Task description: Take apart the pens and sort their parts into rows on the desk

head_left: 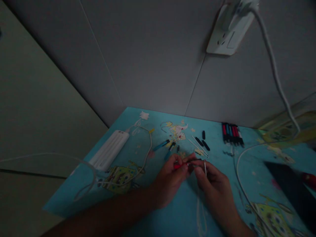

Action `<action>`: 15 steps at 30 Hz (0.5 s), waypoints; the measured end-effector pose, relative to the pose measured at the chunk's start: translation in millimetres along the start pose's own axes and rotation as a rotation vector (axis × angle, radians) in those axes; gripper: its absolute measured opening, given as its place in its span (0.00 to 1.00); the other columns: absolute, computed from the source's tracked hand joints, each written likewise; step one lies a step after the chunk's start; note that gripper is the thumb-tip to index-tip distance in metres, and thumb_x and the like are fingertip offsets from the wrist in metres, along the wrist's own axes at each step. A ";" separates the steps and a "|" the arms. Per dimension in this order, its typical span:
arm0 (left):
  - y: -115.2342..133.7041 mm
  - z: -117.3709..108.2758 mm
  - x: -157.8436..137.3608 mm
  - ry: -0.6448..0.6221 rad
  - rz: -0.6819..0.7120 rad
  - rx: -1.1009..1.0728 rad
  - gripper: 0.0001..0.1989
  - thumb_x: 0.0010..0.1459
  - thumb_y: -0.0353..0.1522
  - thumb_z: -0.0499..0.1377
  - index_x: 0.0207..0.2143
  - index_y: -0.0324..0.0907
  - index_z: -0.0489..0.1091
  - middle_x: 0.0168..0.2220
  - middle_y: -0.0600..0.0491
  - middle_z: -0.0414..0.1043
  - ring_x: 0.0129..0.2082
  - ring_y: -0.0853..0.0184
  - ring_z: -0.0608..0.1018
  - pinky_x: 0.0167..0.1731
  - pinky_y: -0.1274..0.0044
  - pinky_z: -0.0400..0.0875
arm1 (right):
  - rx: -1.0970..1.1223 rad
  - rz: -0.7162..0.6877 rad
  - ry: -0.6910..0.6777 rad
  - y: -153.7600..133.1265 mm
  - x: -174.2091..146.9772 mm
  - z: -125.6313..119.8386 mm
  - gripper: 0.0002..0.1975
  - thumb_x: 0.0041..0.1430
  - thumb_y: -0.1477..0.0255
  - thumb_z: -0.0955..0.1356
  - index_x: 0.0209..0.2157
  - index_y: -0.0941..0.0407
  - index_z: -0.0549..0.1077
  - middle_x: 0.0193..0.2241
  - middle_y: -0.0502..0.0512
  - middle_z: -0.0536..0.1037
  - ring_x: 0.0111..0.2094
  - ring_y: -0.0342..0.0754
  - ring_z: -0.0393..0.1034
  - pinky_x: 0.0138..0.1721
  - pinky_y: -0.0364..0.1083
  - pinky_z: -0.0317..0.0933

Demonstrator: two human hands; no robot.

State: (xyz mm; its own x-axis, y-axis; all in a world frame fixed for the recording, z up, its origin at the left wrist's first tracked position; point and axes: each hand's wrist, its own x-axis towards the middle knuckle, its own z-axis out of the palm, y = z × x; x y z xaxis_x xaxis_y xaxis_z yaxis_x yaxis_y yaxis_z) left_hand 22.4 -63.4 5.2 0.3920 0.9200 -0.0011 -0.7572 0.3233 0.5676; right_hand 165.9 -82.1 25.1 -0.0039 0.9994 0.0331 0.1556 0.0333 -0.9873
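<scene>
- Left hand [170, 182] grasps a red pen barrel [177, 166], held above the middle of the blue counter [177, 217].
- Right hand [216, 186] pinches a slim pale piece [205, 168] just beside it; whether anything sits inside the barrel cannot be told.
- Beyond the hands lie a blue pen barrel [161, 145], thin white refills [197, 146] and black pen parts [205, 145].
- Pens [232, 134] lie side by side near the wall.
- The wall socket [219, 46] holds a white plug [240, 14].

left hand [170, 182] and forearm [120, 209] bare — right hand [214, 187] bare too, past the wrist [233, 217] — dimly lit
</scene>
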 end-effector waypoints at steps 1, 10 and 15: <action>-0.9 1.0 -0.6 0.002 -0.010 -0.014 0.09 0.64 0.27 0.59 0.34 0.42 0.60 0.58 0.46 0.70 0.60 0.60 0.70 0.64 0.60 0.52 | 0.021 -0.010 0.041 -0.3 1.2 0.6 0.09 0.62 0.63 0.69 0.38 0.54 0.75 0.24 0.48 0.71 0.24 0.42 0.64 0.27 0.41 0.61; -3.4 2.9 -2.9 0.015 -0.060 -0.088 0.05 0.63 0.28 0.60 0.40 0.42 0.65 0.60 0.47 0.66 0.61 0.57 0.68 0.64 0.61 0.55 | 0.061 -0.027 0.094 -3.7 6.4 -3.4 0.08 0.61 0.65 0.70 0.39 0.53 0.73 0.35 0.52 0.77 0.35 0.45 0.72 0.37 0.42 0.68; -3.9 -1.7 -4.3 0.059 -0.171 -0.027 0.19 0.62 0.27 0.61 0.55 0.40 0.64 0.56 0.44 0.70 0.57 0.61 0.73 0.63 0.66 0.58 | 0.005 -0.009 0.208 -7.4 8.2 -18.5 0.11 0.58 0.63 0.72 0.39 0.54 0.73 0.31 0.50 0.75 0.26 0.42 0.69 0.26 0.39 0.63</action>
State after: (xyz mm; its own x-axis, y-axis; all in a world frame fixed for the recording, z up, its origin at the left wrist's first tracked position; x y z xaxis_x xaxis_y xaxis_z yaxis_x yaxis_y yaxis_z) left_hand 22.7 -68.3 1.6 0.4854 0.8623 -0.1446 -0.6961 0.4812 0.5329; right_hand 183.0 -74.2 35.6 0.1986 0.9774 0.0730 0.1518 0.0429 -0.9875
